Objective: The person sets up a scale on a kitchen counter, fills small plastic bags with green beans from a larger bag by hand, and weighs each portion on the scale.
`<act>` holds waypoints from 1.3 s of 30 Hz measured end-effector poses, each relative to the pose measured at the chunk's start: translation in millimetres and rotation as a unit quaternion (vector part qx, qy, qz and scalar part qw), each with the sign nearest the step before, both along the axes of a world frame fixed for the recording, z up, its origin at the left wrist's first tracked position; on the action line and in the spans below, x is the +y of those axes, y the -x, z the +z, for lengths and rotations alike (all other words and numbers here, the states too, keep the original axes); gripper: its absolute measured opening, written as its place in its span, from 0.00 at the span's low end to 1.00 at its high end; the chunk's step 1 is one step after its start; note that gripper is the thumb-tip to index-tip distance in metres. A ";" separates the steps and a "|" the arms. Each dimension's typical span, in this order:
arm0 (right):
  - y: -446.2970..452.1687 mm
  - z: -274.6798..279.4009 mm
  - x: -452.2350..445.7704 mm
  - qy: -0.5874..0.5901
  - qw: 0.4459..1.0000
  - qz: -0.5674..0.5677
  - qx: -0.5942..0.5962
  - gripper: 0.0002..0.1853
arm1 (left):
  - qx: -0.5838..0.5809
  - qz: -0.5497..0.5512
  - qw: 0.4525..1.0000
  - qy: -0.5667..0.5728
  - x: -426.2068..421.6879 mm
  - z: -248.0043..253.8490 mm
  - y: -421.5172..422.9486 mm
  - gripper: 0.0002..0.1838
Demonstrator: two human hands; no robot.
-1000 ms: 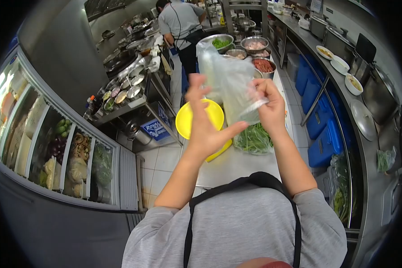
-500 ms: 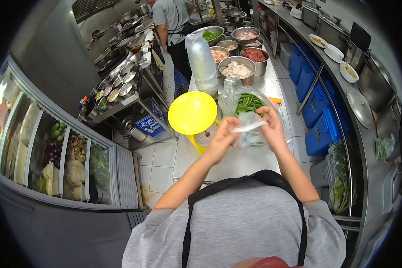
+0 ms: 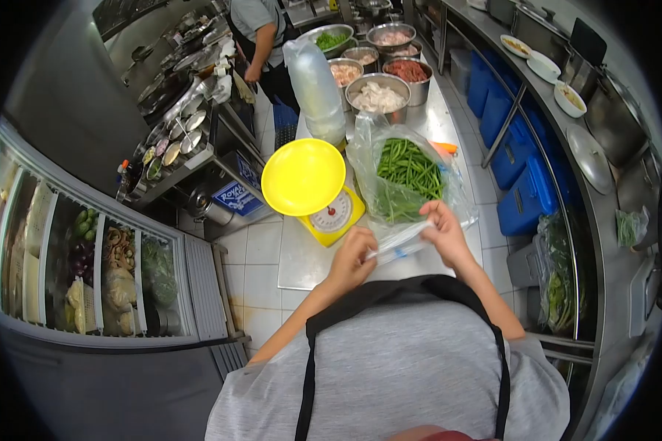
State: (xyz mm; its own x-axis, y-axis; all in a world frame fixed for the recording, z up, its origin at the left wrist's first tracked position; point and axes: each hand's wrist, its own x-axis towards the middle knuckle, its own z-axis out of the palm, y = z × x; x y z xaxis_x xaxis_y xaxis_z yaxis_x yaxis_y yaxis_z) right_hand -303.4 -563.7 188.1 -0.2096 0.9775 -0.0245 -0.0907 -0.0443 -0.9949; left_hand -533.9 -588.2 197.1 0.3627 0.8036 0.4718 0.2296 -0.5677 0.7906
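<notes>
Head view: at the near edge of the bench (image 3: 299, 266), the left hand (image 3: 353, 255), fingers curled nearly closed, and the right hand (image 3: 446, 231), thumb and fingers pinched, grip opposite sides of a small clear bag (image 3: 399, 247), apparently to spread its thin film. Green beans (image 3: 408, 169) lie just beyond, toward the right edge, in a larger bag (image 3: 366, 156) that likely contains them loosely; the yellow scale (image 3: 336, 216) stands near the left edge, dial facing the wearer, presumably for reading.

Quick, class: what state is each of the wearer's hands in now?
Left hand: closed, gripping one side of a clear plastic bag.
Right hand: closed, pinching the bag's other side.
</notes>
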 end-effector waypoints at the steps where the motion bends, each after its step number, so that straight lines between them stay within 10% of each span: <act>1: -3.7 -1.3 3.0 0.010 1.000 -0.020 -0.010 0.17 | 0.001 -0.001 1.000 0.011 -3.4 4.5 0.4 0.13; 4: -13.0 32.2 11.2 0.028 0.990 0.134 0.016 0.14 | 0.112 0.100 0.989 -0.018 1.2 16.0 6.2 0.09; 8: -32.6 48.6 64.2 -0.104 0.992 0.046 -0.060 0.11 | 0.122 0.169 0.976 -0.071 10.8 0.2 42.4 0.12; 10: -46.6 36.4 93.5 -0.267 0.892 0.003 -0.365 0.10 | 0.122 0.158 0.980 -0.019 3.9 8.5 46.0 0.13; 15: -8.3 9.2 50.8 -0.326 0.698 0.180 -0.611 0.13 | 0.109 0.137 0.984 0.033 -7.0 7.6 25.9 0.14; 21: -1.5 -6.1 73.9 -0.289 0.828 0.118 -0.466 0.16 | 0.074 0.171 0.982 0.021 -0.9 9.7 20.8 0.13; 30: 21.0 -7.5 117.3 -0.297 0.625 0.200 -0.694 0.36 | 0.047 0.237 0.970 0.000 -1.0 13.6 33.6 0.11; 33: 10.3 -9.6 120.4 -0.324 0.677 0.185 -0.635 0.36 | 0.043 0.246 0.968 0.001 -7.1 10.8 38.6 0.11; 35: -11.2 6.2 126.4 -0.336 0.818 0.210 -0.417 0.33 | 0.057 0.258 0.964 -0.009 -10.9 10.2 45.6 0.11; 39: -56.7 10.1 155.4 -0.340 0.771 0.172 -0.510 0.15 | 0.065 0.269 0.961 -0.016 -9.8 2.6 49.1 0.11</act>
